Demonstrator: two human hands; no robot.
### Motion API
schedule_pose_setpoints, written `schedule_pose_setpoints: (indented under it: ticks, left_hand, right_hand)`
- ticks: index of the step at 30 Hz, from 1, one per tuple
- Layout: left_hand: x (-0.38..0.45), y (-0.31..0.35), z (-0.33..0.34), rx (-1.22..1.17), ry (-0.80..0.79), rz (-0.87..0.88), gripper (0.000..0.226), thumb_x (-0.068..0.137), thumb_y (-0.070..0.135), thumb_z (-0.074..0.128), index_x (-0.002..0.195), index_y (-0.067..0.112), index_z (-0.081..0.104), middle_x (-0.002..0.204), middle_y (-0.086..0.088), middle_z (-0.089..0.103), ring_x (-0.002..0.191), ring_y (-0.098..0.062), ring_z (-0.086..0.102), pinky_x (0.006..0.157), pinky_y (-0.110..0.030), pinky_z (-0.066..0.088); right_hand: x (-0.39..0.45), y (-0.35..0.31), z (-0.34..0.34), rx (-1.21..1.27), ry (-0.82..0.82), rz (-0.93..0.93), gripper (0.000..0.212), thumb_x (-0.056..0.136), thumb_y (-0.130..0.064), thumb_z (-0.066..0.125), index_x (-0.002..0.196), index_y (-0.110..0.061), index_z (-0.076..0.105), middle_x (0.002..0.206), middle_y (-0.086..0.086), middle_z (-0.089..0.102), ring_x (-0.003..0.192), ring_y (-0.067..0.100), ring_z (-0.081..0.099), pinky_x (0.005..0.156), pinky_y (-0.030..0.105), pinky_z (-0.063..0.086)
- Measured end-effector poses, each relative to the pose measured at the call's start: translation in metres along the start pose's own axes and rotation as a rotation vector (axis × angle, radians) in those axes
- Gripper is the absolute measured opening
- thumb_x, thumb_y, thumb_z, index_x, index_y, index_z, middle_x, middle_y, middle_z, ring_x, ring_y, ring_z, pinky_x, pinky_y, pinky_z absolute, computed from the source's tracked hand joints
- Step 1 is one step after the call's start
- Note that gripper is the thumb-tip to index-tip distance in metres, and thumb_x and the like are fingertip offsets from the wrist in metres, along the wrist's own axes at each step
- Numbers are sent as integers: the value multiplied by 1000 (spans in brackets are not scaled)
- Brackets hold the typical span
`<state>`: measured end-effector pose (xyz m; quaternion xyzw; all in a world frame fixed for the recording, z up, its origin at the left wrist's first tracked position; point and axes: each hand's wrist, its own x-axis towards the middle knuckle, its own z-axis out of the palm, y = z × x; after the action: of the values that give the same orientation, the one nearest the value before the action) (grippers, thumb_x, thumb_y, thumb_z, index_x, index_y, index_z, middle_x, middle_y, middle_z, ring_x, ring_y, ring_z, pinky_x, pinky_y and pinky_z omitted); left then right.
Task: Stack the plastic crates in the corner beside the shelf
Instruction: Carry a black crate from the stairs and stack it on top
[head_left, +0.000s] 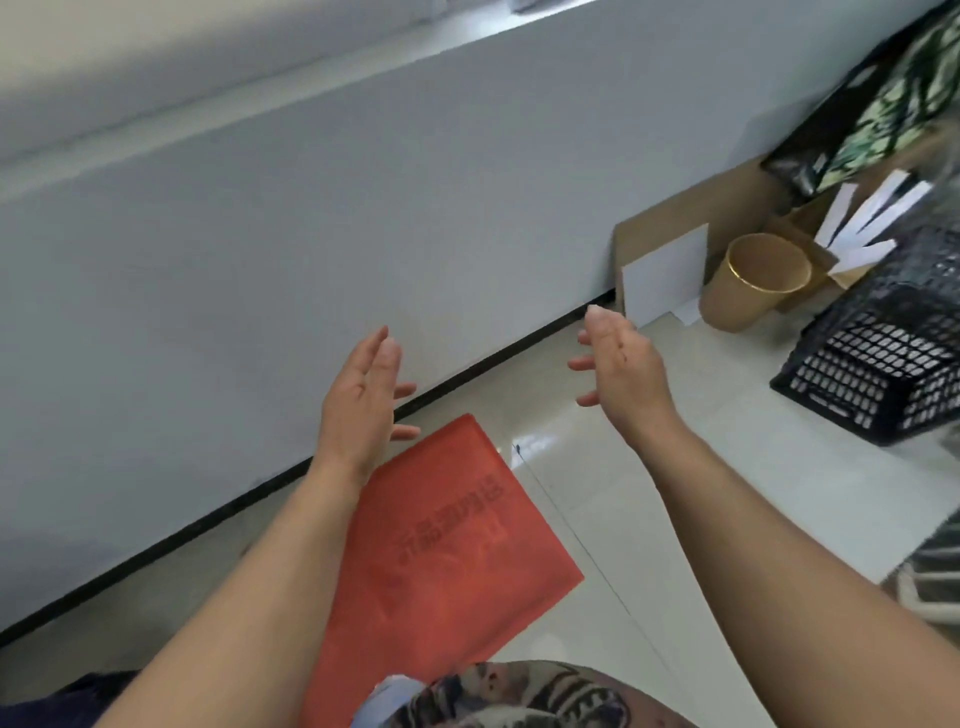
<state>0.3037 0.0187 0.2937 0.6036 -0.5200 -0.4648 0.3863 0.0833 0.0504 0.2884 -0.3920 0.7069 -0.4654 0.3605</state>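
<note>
Wall (363, 208): grey, directly beyond the fingertips of both hands. Red sheet (441, 561): flat on the tiled floor, below the left fingers. Black plastic crate (883, 364): on the floor well right of the right fingers, possibly tilted; view blurred. Gold-rimmed bin (753, 283): beyond the right fingertips. Left hand (358, 400) and right hand (623, 369): empty, fingers spread wide, palms facing.

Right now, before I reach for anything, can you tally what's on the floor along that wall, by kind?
Black plastic crate: 1
Tan round bin with gold rim: 1
Red flat bag with printed text: 1
White board leaning on cardboard: 1
Cardboard box holding white strips: 1
Total: 5
Both hands, left and right, are open and empty.
</note>
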Motion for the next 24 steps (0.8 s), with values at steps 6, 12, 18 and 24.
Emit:
schedule_pose_setpoints:
  ticks: [6, 12, 18, 24]
  left_hand:
    - [29, 21, 77, 51, -199, 38, 48, 94, 45, 44, 140, 33, 40, 132, 12, 41, 102, -12, 63, 56, -35, 58]
    - [66, 44, 146, 70, -407, 129, 47, 95, 41, 46, 140, 30, 41, 129, 7, 46, 101, -12, 64, 52, -32, 58]
    - [95, 82, 210, 36, -642, 211, 46, 95, 40, 46, 139, 31, 41, 125, 7, 49, 103, -14, 62, 56, -34, 57]
    - [110, 99, 262, 76, -812, 292, 48, 94, 45, 46, 140, 33, 40, 137, 3, 48, 113, -14, 57, 75, -33, 55]
  right_hand:
    - [20, 22, -62, 0, 178, 100, 43, 99, -42, 36, 132, -19, 50, 94, -18, 54, 83, 3, 61, 65, 33, 56]
    - [29, 32, -107, -40, 393, 181, 47, 93, -32, 45, 139, -21, 45, 114, -6, 57, 111, 19, 60, 96, 48, 49]
    - [36, 23, -151, -82, 636, 232, 45, 93, -24, 50, 137, -18, 49, 127, 3, 59, 109, 14, 55, 97, 32, 44]
    - [39, 29, -171, -93, 811, 268, 39, 95, -30, 49, 131, -16, 55, 130, 3, 58, 104, 7, 50, 91, 22, 35]
